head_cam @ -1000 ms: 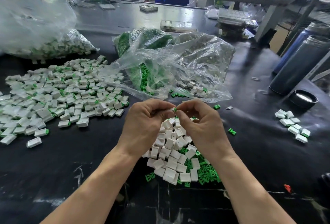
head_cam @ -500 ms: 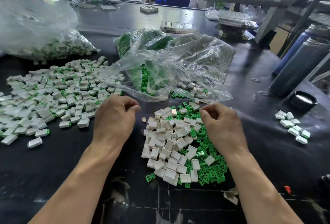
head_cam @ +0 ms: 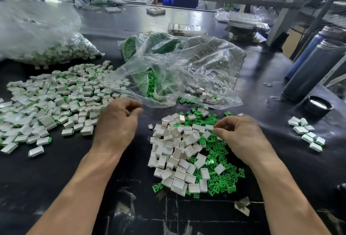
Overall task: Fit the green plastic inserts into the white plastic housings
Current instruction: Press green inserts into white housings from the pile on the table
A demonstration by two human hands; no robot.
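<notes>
A heap of empty white housings (head_cam: pixel 176 152) lies in front of me on the black table, with loose green inserts (head_cam: pixel 221 176) spread under and to the right of it. My left hand (head_cam: pixel 118 122) hovers at the right edge of a wide pile of fitted housings (head_cam: pixel 56 100). Its fingers are curled and pinch a small pale piece, seemingly a white housing. My right hand (head_cam: pixel 241 137) rests on the green inserts with its fingertips drawn together on the heap. Whatever those fingertips hold is hidden.
An open clear bag (head_cam: pixel 155 77) with green inserts lies behind the heap. A fuller bag (head_cam: pixel 46 47) of fitted parts sits far left. Several fitted housings (head_cam: pixel 307 133) lie at the right, near a black lid (head_cam: pixel 318 106) and two tall bottles (head_cam: pixel 314 70).
One second ago both hands met above the heap, pressing an insert into a housing. They then parted: the left went to the fitted pile, the right down onto the green inserts.
</notes>
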